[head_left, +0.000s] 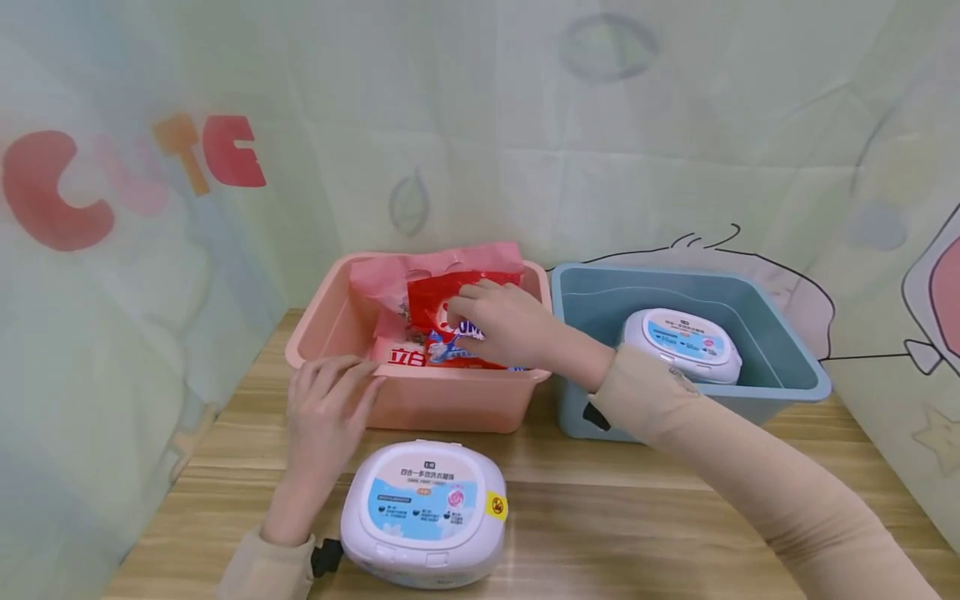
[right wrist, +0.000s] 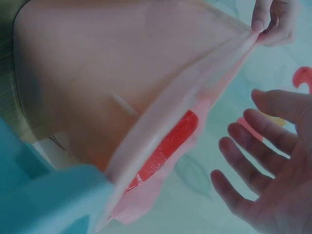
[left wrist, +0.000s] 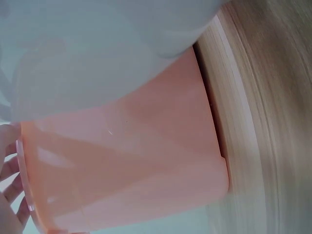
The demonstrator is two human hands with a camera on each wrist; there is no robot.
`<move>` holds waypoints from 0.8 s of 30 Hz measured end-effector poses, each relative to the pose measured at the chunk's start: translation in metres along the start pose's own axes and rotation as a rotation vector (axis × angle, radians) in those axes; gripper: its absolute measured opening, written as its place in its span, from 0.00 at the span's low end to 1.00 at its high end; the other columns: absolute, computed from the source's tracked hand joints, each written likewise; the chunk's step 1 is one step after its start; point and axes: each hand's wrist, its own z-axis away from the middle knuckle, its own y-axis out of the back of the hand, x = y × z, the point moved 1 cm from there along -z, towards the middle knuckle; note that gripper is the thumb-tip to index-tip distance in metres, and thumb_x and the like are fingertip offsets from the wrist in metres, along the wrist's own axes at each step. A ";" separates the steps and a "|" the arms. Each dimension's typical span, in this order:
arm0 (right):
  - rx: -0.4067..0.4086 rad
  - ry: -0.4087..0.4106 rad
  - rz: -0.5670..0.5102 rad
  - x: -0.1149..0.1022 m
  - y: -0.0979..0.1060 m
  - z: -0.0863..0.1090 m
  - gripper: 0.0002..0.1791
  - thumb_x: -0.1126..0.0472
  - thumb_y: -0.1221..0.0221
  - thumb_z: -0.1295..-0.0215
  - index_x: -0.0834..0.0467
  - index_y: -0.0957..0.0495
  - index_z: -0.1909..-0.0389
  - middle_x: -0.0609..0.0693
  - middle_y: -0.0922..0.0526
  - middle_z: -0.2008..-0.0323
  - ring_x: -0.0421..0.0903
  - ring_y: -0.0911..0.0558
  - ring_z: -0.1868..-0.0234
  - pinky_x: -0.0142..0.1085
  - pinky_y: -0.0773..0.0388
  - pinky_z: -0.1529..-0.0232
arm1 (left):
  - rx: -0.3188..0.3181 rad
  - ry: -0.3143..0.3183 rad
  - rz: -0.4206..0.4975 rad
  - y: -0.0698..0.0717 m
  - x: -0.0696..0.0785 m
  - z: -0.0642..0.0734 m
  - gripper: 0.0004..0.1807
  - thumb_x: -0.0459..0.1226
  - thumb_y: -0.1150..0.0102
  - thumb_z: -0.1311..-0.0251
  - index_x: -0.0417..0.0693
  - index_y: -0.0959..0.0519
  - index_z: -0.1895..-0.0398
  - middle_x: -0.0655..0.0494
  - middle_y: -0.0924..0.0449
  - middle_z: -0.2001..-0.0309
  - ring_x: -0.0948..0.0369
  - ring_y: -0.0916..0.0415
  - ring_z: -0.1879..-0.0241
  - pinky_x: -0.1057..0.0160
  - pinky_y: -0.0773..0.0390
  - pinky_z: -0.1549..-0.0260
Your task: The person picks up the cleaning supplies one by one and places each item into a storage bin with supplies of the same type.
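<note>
My left hand (head_left: 328, 408) grips the front left rim of a pink plastic bin (head_left: 442, 407), thumb and fingers on either side of the edge. Over the same bin is my right hand (head_left: 510, 321), its fingers loosely spread in the right wrist view, right at a red-and-blue laundry detergent bag (head_left: 423, 304). That bag lies on top of a pink detergent bag (head_left: 382, 277) inside the bin. Nearer me, a white lidded box of laundry pods (head_left: 423, 508) stands on the table, just right of my left wrist.
A blue bin (head_left: 765, 333) stands right of the pink one, with another white pod box (head_left: 678, 342) inside. My right forearm crosses above its front left corner. Behind both bins hangs a printed curtain (head_left: 480, 125). The wooden table (head_left: 600, 517) extends toward me.
</note>
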 end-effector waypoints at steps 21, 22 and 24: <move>0.203 -0.023 -0.165 0.006 -0.017 0.033 0.20 0.53 0.30 0.48 0.50 0.22 0.55 0.46 0.19 0.51 0.43 0.23 0.47 0.41 0.21 0.47 | -0.008 0.000 -0.007 -0.001 0.001 0.001 0.17 0.36 0.28 0.53 0.41 0.16 0.57 0.44 0.19 0.58 0.47 0.29 0.54 0.50 0.34 0.52; 0.218 -0.016 -0.169 0.006 -0.018 0.034 0.20 0.53 0.30 0.48 0.50 0.22 0.55 0.46 0.19 0.51 0.43 0.23 0.47 0.40 0.20 0.48 | 0.000 -0.003 -0.005 -0.001 0.001 0.000 0.17 0.35 0.28 0.53 0.40 0.16 0.58 0.44 0.19 0.58 0.47 0.29 0.54 0.50 0.34 0.52; 0.248 -0.001 -0.174 0.005 -0.018 0.036 0.19 0.53 0.30 0.48 0.50 0.22 0.55 0.46 0.19 0.52 0.43 0.23 0.48 0.39 0.20 0.49 | 0.020 -0.007 0.005 -0.001 0.001 0.000 0.17 0.34 0.27 0.54 0.40 0.16 0.58 0.44 0.19 0.59 0.47 0.29 0.55 0.49 0.34 0.53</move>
